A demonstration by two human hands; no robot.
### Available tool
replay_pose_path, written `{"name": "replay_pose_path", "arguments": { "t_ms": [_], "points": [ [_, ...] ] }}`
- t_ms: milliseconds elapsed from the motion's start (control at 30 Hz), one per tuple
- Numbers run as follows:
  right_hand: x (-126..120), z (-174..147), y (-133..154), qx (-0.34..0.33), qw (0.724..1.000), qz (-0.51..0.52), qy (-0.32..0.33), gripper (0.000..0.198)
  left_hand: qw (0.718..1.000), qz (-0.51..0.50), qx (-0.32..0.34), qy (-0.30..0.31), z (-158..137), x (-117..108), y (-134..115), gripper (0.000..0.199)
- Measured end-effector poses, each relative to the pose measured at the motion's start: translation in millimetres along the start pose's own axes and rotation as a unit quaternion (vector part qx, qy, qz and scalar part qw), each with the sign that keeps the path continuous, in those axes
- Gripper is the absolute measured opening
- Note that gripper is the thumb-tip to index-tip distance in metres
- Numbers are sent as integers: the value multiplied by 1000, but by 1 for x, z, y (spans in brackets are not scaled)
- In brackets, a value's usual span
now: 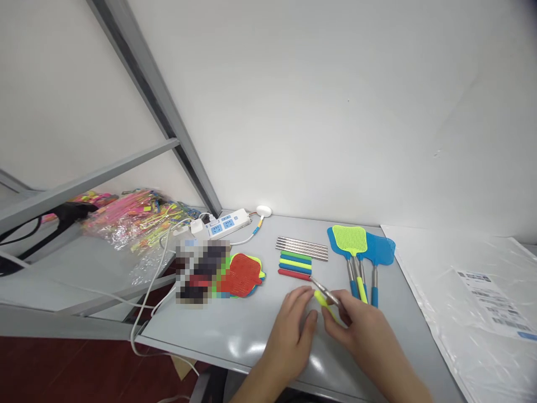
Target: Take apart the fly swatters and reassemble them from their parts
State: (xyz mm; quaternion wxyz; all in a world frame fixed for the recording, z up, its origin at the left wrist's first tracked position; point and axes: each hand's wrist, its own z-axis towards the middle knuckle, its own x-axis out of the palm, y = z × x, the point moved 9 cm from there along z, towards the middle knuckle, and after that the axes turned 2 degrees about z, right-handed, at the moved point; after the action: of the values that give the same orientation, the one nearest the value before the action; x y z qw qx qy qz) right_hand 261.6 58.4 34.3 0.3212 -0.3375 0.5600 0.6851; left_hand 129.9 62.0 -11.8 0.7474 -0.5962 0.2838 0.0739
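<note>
My right hand (361,322) is closed around a short silver metal rod (324,287), which slants up and to the left. Under the rod, a yellow handle sleeve (322,299) runs into the same hand's fingers. My left hand (291,333) is beside the sleeve's upper end, its fingertips at or touching it and its thumb held apart. Just beyond lie red, blue, yellow and green handle sleeves (296,266) in a row, with several metal rods (302,248) behind them. Assembled fly swatters (352,240) with blue and yellow heads rest to the right.
Loose swatter heads, a red one (243,274) on top, are stacked at left beside a blurred patch. A power strip (229,223) and white cables lie behind. Plastic-bagged colourful items (138,218) sit further left. A white plastic package (474,296) covers the table's right side.
</note>
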Motion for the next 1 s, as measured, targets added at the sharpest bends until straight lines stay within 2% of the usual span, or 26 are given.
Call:
{"name": "replay_pose_path", "arguments": {
  "t_ms": [67, 167, 333, 433, 567, 700, 767, 867, 933, 1000],
  "points": [
    [12, -1, 10, -27, 999, 5, 23, 12, 984, -169, -56, 0, -5, 2, 1, 34],
    [24, -2, 22, -45, 997, 13, 55, 10, 937, -332, -110, 7, -10, 7, 5, 27],
    [30, -1, 30, -54, 996, 19, 64, 16, 832, -520, -189, -33, -14, 9, 28, 22],
    [28, -3, 20, -34, 998, 32, 37, 22, 800, -551, -227, -67, -18, 8, 42, 22],
    [25, -6, -5, 9, 999, 47, 8, 30, 816, -516, -251, -76, -19, 1, 54, 29],
    [31, -6, -12, 25, 991, 123, 46, 30, 848, -482, -223, 5, -13, 2, 49, 29],
    [32, -4, -10, 30, 985, 161, 51, 28, 885, -417, -203, 49, -10, 2, 42, 27],
    [31, 0, -7, 36, 980, 193, 35, 26, 950, -264, -142, 85, -7, -2, 23, 24],
    [35, 2, -3, 37, 970, 235, 43, 25, 977, -177, -85, 89, -5, -1, 7, 23],
    [37, 5, -4, 65, 948, 309, 43, 27, 990, -111, -45, 77, -5, 2, -3, 26]
  ]
}}
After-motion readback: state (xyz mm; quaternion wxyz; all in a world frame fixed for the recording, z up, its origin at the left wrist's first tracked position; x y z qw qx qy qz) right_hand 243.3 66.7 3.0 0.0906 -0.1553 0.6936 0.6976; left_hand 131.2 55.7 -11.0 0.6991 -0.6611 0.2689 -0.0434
